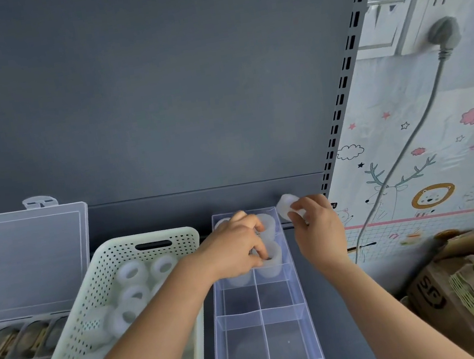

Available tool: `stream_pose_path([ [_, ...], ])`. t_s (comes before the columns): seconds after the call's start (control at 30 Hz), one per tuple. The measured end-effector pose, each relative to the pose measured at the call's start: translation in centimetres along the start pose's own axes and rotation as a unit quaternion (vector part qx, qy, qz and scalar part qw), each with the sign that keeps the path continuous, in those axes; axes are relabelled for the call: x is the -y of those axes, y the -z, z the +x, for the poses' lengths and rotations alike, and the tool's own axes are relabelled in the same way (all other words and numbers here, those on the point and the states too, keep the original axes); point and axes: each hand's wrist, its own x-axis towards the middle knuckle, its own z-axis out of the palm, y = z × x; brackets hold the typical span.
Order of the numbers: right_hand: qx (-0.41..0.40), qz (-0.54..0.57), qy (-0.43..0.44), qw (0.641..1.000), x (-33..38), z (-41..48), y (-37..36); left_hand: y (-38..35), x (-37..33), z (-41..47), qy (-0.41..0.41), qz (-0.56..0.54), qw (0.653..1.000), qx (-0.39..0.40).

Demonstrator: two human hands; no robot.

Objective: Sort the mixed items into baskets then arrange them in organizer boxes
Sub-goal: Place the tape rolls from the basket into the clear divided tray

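Translucent tape roll (273, 259), pinched by the left hand (237, 247), sits at the organizer box's (285, 336) far end; the right hand (314, 226) pinches a 2nd roll (285, 205) beyond its far-right corner. Tilted entry could jam it.

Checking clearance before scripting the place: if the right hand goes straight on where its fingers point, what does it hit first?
Likely the dark shelf back panel behind the organizer box. The right hand, holding a white roll, points away past the box's far corner; depth is unclear.
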Motion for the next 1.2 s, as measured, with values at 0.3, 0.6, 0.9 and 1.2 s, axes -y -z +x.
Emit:
stream_pose_path([
  [0.3,0.025,0.088,0.065,0.994,2.5,-1.3,0.9,-1.0,-0.7,-0.5,0.032,0.019,0.993,-0.111],
  [0.6,0.155,0.114,0.132,0.972,4.0,-2.5,0.2,0.6,0.7,-3.3,0.029,-0.138,0.969,-0.205],
  [0.9,0.168,-0.114,0.104,0.974,4.2,-3.0,-0.3,0.1,1.5,-5.3,0.100,-0.017,0.986,-0.133],
  [1.2,0.229,-0.158,0.024,0.960,4.6,-3.2,-0.3,-1.3,2.0,-4.1,0.103,0.077,0.990,-0.056],
])
